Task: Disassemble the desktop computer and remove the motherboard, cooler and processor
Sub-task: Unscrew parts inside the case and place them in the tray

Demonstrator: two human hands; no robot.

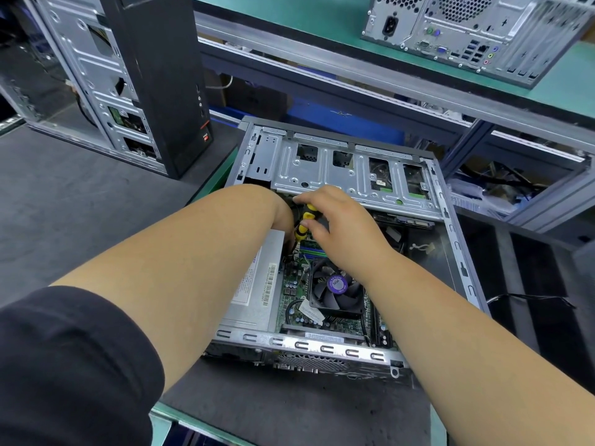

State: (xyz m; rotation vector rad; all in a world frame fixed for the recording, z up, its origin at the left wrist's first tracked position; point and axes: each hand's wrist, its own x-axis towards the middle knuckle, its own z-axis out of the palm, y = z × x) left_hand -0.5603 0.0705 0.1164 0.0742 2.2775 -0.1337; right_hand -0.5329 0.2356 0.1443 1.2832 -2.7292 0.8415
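Fingers (314,201) of right hand (335,220) curled round screwdriver (304,222) inside open computer case (309,344); left hand (283,217) fingers hidden, cannot tell; fan (335,289) at six o'clock.

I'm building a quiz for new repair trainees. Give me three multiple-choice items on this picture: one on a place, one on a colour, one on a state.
1. Where does the cooler fan sit?
A. on the motherboard inside the open case
B. on the mat
C. on the shelf

2. The screwdriver handle is:
A. red and white
B. yellow and black
C. plain blue

3. The right hand:
A. lies flat on the mat
B. hangs idle
C. grips the screwdriver

Answers: 1 A, the fan is mounted over the green board; 2 B, yellow bands on black show; 3 C, the fingers curl round the handle.
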